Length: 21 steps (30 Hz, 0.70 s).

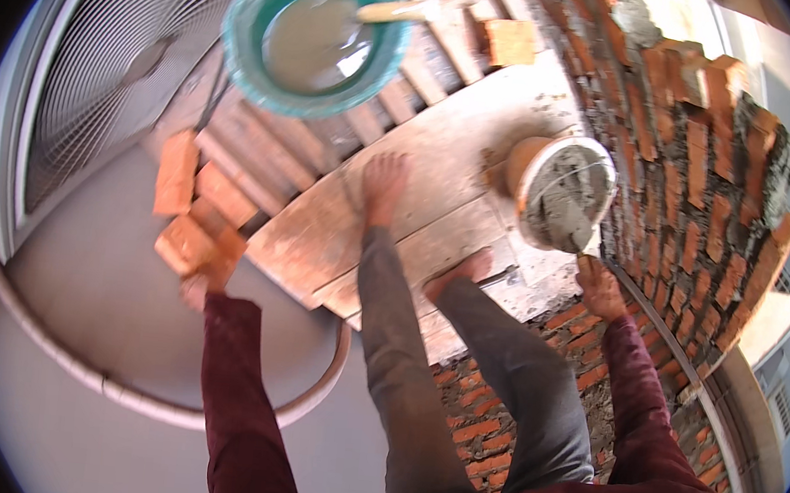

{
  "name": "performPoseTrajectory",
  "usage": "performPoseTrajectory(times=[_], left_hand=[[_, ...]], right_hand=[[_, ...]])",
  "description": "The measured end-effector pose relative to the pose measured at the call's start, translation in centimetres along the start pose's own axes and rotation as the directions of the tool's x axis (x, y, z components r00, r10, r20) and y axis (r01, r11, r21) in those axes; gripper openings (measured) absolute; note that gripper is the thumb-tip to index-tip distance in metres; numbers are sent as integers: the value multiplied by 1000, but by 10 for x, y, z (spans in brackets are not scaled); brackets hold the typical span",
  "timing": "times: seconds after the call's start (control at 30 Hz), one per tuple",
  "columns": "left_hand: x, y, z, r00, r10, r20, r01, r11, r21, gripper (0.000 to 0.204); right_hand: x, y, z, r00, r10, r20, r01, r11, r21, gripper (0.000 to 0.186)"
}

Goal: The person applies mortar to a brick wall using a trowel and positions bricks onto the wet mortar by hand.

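Observation:
My left hand grips the near end of an orange brick, beside more bricks at the left edge of the boards. Its fingers are partly hidden. On the right, my right hand is closed round the handle of a trowel. The trowel's blade, coated in grey mortar, rests in a pale bucket. Wet mortar fills much of that bucket, and a thin wire handle crosses over it.
A teal basin holds greyish water and a wooden-handled tool. Rough brickwork curves along the right. My bare feet stand on wooden boards. A ribbed round grille is at upper left, with a curved pipe below.

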State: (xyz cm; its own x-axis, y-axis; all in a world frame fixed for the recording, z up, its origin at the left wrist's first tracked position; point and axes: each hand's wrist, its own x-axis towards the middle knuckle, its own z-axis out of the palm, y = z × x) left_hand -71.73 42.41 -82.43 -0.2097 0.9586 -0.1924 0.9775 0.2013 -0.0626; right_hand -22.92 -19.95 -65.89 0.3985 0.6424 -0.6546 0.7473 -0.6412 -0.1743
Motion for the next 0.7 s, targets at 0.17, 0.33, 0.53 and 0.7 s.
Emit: performPoseTrajectory(times=[0.17,0.33,0.53,0.7], left_hand=[[-34,57,15,999,46,-13,-47,996,-69,55],[-39,19,-52,809,136,571,253,797,-548,57],[-268,140,-237,390,439,810,520,620,-587,52],[-429,236,-330,99,758,645,450,545,-708,62]], right_hand=[[-55,-22,-29,984,143,-102,-136,988,71,41],[-80,-85,-89,789,491,369,-471,100,876,50],[-61,-168,-155,943,318,102,-47,-176,983,65],[-117,-176,-236,902,427,-67,267,-429,863,68]])
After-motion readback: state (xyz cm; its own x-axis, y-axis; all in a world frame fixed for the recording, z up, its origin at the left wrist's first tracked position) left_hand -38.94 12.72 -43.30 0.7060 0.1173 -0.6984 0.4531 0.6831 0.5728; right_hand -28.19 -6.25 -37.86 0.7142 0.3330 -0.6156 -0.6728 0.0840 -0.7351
